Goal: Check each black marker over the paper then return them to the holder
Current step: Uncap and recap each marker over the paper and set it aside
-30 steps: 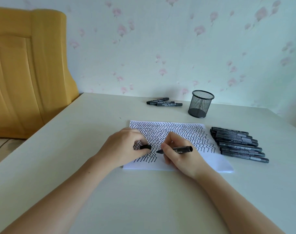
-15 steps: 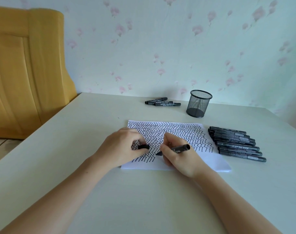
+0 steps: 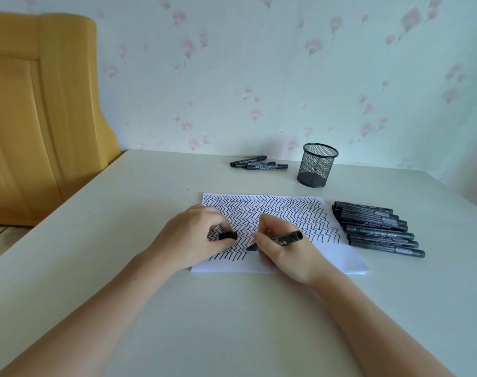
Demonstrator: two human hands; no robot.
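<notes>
A white paper (image 3: 338,257) covered with black zigzag lines lies in the middle of the table. My right hand (image 3: 283,254) holds an uncapped black marker (image 3: 285,238) in a writing grip, its tip on the paper near the lower rows. My left hand (image 3: 194,235) rests on the paper's left side and pinches the marker's black cap (image 3: 228,235). A row of several capped black markers (image 3: 378,229) lies to the right of the paper. Three more markers (image 3: 259,163) lie near the wall. The black mesh holder (image 3: 316,165) stands upright behind the paper, with no markers seen in it.
The pale table (image 3: 204,322) meets a flowered wall at the back. A yellow wooden panel (image 3: 41,110) stands beyond the table's left edge. The table's right edge runs close past the marker row.
The marker tip has stayed at the lower rows of zigzags, shifting only slightly. My left hand has kept still with the cap. The view has drifted a little.
</notes>
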